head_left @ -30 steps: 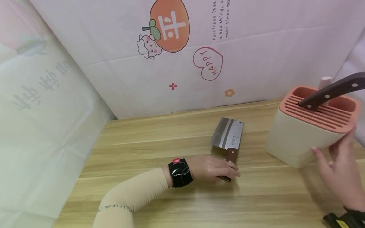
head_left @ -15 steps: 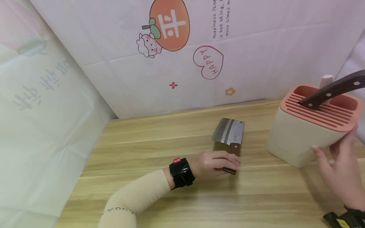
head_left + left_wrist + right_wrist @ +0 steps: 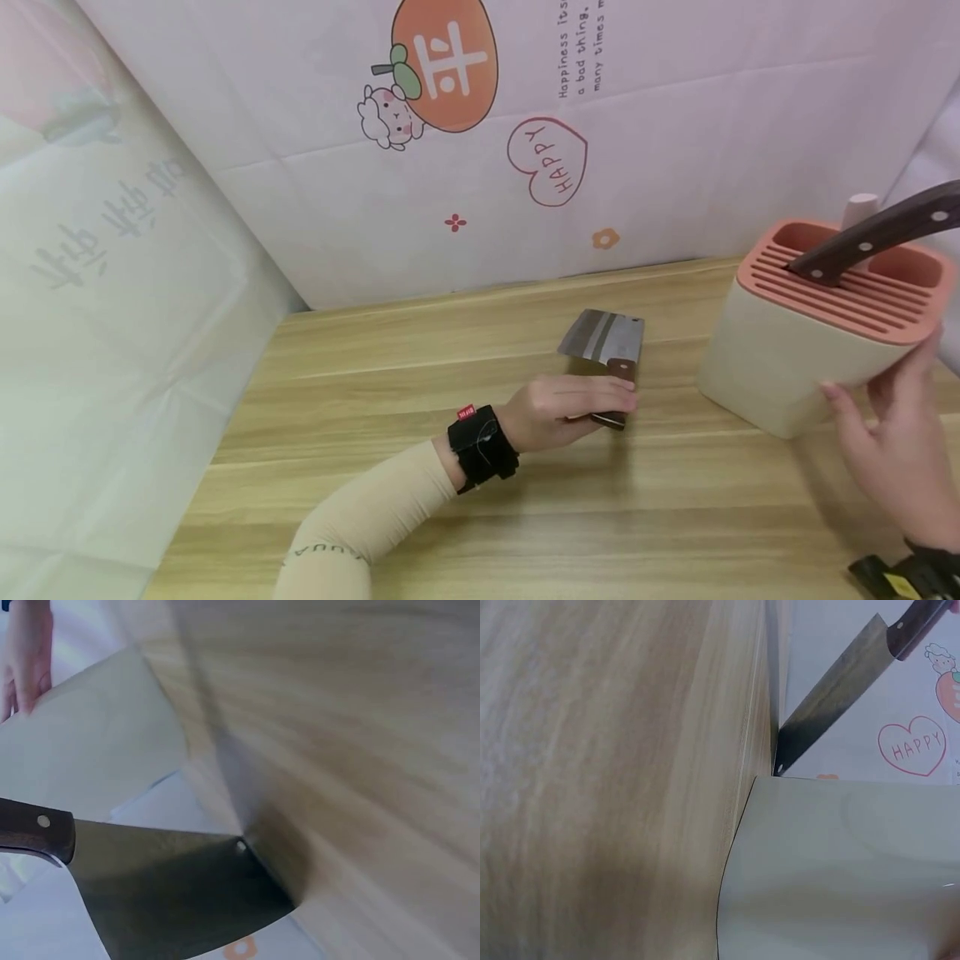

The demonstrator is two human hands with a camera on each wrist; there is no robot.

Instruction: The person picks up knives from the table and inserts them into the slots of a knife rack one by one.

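My left hand (image 3: 566,408) grips the dark wooden handle of a cleaver (image 3: 606,335). The handle is raised, and the blade slopes down so that its far end meets the tabletop, as the left wrist view shows on the blade (image 3: 176,881). On the right stands a cream knife block (image 3: 787,367) with a coral slotted top. My right hand (image 3: 896,450) holds its near right corner, thumb on the front face and fingers round the side. A dark-handled knife (image 3: 866,246) sits in one of the slots, its blade hidden inside.
A pale pink handle (image 3: 858,210) rises from a compartment at the block's back. The wood-grain tabletop (image 3: 420,358) ends at a white printed backdrop (image 3: 337,217), and another white sheet (image 3: 112,333) hangs on the left.
The cleaver's handle has risen off the table and swung away from me with my left hand, tilting the blade onto its far end. My right hand and the knife block stay put.
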